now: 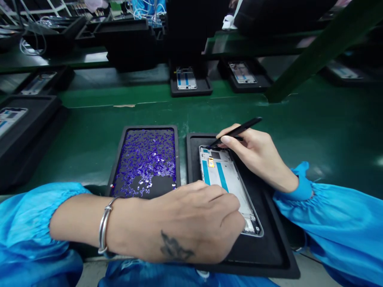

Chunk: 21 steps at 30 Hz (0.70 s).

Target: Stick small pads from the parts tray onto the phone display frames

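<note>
A phone frame [239, 187], silvery with blue strips and a small orange flex piece [211, 162], lies in a black tray [269, 247]. In my right hand [257, 153], black tweezers [242, 126] are pinched, their tip at the frame's top edge. My left hand [197, 223] is curled closed over the frame's lower left side. Its fingertips are hidden beneath it, so what they hold cannot be made out. Left of the frame, a second black tray [177, 159] carries many tiny purple-edged pieces [149, 155], partly behind my left hand.
Across the green bench [98, 135], more phone frames sit in black trays, one at the back middle [191, 92] and one right of it [265, 84]. A tray stack [38, 115] stands at the left. A green post [311, 56] slants up at the right.
</note>
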Each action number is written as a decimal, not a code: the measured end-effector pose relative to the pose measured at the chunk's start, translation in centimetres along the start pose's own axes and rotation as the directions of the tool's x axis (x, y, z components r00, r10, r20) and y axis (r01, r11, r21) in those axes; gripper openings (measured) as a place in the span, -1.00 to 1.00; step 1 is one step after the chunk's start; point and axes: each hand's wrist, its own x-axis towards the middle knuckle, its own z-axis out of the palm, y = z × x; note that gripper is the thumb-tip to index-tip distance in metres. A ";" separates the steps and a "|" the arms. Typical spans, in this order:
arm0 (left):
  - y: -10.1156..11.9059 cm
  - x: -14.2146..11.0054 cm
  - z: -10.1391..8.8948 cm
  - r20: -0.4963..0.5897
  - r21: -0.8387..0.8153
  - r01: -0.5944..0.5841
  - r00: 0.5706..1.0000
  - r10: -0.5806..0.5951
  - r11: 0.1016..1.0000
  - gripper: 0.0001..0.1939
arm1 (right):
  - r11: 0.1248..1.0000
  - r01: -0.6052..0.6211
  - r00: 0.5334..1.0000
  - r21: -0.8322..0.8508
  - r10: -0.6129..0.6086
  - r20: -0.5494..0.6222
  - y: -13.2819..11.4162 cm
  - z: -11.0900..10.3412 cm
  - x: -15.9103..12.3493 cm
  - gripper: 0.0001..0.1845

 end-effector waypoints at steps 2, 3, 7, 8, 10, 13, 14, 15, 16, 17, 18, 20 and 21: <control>0.0 0.0 -0.1 -0.002 0.005 -0.001 1.000 0.001 1.000 -0.80 | 1.000 0.015 1.000 -0.026 -0.015 0.009 0.0 0.0 0.0 -0.75; 0.0 0.0 -0.1 0.001 0.007 -0.001 1.000 0.001 1.000 -0.79 | 0.999 0.022 1.000 -0.036 -0.021 0.014 0.0 -0.1 0.0 -0.75; 0.0 0.0 -0.2 0.011 0.009 -0.008 1.000 0.008 1.000 -0.79 | 0.996 0.045 0.999 -0.071 -0.043 0.021 -0.1 -0.1 0.1 -0.76; 0.1 0.0 -0.3 0.014 0.010 -0.008 1.000 0.008 1.000 -0.79 | 0.995 0.051 0.999 -0.080 -0.050 0.022 -0.2 -0.1 0.1 -0.76; 0.1 0.0 -0.3 0.026 0.010 -0.007 1.000 0.007 1.000 -0.79 | 0.992 0.070 0.997 -0.106 -0.068 0.024 -0.5 -0.1 0.0 -0.77; 0.0 0.1 -0.3 0.046 0.006 -0.008 0.999 0.007 1.000 -0.79 | 0.984 0.096 0.995 -0.152 -0.093 0.026 -0.8 -0.2 -0.2 -0.78; 0.0 0.1 -0.4 0.050 0.005 -0.009 0.999 0.008 1.000 -0.79 | 0.983 0.092 0.996 -0.158 -0.091 0.016 -0.8 -0.2 -0.2 -0.78; 0.1 0.1 -0.5 0.058 0.004 -0.013 0.998 0.012 1.000 -0.79 | 0.985 0.080 0.997 -0.152 -0.080 0.002 -0.7 -0.2 -0.3 -0.78; 0.1 0.2 -0.6 0.065 0.002 -0.014 0.998 0.014 1.000 -0.78 | 0.989 0.060 0.998 -0.134 -0.062 -0.012 -0.6 -0.2 -0.4 -0.78; 0.1 0.2 -0.7 0.074 -0.003 -0.016 0.997 0.016 1.000 -0.78 | 0.994 0.037 0.999 -0.106 -0.040 -0.021 -0.4 -0.2 -0.4 -0.77; 0.1 0.2 -0.8 0.079 -0.007 -0.018 0.997 0.018 1.000 -0.78 | 0.997 0.015 1.000 -0.077 -0.016 -0.022 -0.3 -0.2 -0.3 -0.76; 0.1 0.2 -0.8 0.083 -0.015 -0.016 0.996 0.017 1.000 -0.78 | 0.999 -0.022 1.000 -0.035 0.022 -0.005 0.0 -0.2 -0.3 -0.74; 0.1 0.2 -0.8 0.082 -0.017 -0.016 0.996 0.017 1.000 -0.77 | 0.999 -0.036 0.999 -0.025 0.036 0.004 0.0 -0.1 -0.2 -0.74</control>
